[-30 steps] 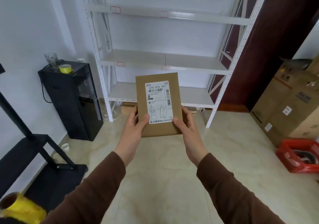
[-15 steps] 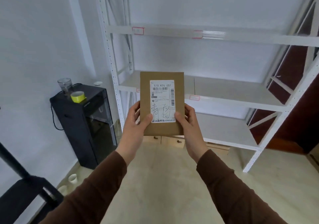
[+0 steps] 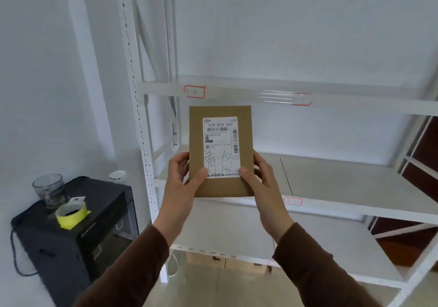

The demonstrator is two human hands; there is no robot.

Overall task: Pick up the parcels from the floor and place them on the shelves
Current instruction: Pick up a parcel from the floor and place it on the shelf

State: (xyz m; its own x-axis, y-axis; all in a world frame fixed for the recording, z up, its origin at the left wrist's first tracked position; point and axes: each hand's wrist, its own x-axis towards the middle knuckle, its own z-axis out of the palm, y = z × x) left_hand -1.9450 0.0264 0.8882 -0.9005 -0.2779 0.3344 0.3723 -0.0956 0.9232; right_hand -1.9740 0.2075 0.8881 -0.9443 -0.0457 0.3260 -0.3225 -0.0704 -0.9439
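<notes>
I hold a flat brown cardboard parcel (image 3: 220, 188) upright in front of me, its white shipping label facing me. My left hand (image 3: 182, 183) grips its lower left edge, thumb on the front. My right hand (image 3: 260, 181) grips the lower right edge the same way. Behind the parcel stands a white metal shelving unit (image 3: 343, 183) with bare boards. The parcel is level with the middle shelf, just in front of its left end. Red-framed tags mark the shelf edges.
A black cabinet (image 3: 78, 242) stands to the left of the shelving, with a glass cup (image 3: 48, 189), a yellow tape roll (image 3: 71, 214) and a small white dish (image 3: 117, 174) on top. A dark brown door (image 3: 424, 155) is at the right. Cardboard boxes sit under the lowest shelf.
I have come closer to the shelving and my view has tilted up. The parcel stays in both hands and is now level with the middle shelf.
</notes>
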